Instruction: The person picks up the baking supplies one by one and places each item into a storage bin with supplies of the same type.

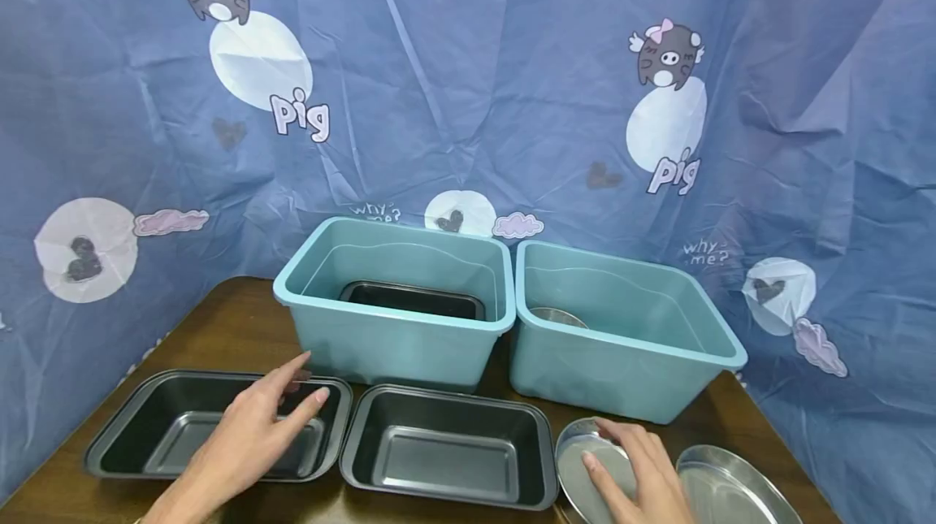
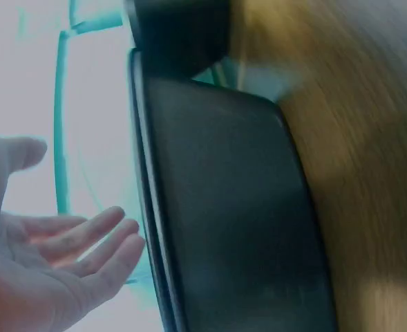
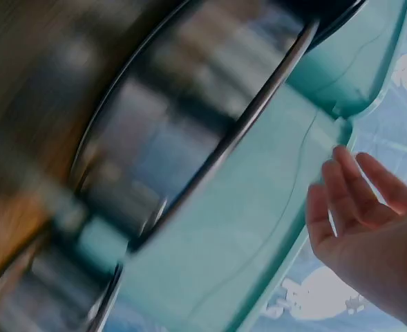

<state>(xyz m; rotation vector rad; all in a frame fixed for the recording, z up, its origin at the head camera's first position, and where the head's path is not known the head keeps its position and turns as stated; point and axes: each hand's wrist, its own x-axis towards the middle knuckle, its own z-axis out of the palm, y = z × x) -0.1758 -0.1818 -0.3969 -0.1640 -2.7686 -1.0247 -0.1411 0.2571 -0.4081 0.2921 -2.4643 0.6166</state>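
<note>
My left hand (image 1: 244, 435) hovers over the left dark loaf pan (image 1: 157, 426), fingers loosely extended and nothing held. In the left wrist view that hand (image 2: 58, 270) has its thumb and fingers spread apart, beside the wall of a loaf pan (image 2: 231, 200). A second dark loaf pan (image 1: 446, 459) sits between my hands. My right hand (image 1: 647, 475) is above a round silver cake pan (image 1: 581, 467); the head view does not settle whether it touches the rim. Extended fingers of the right hand (image 3: 369, 214) appear apart from the shiny round pan (image 3: 155, 152) in the right wrist view.
Two blue-green bins stand behind the pans. The left bin (image 1: 387, 345) contains a dark loaf pan (image 1: 409, 299); the right bin (image 1: 600, 378) contains a round metal pan (image 1: 556, 317). Another round pan (image 1: 731, 487) lies far right on the wooden table (image 1: 241, 313). A blue printed cloth (image 1: 453, 77) hangs behind.
</note>
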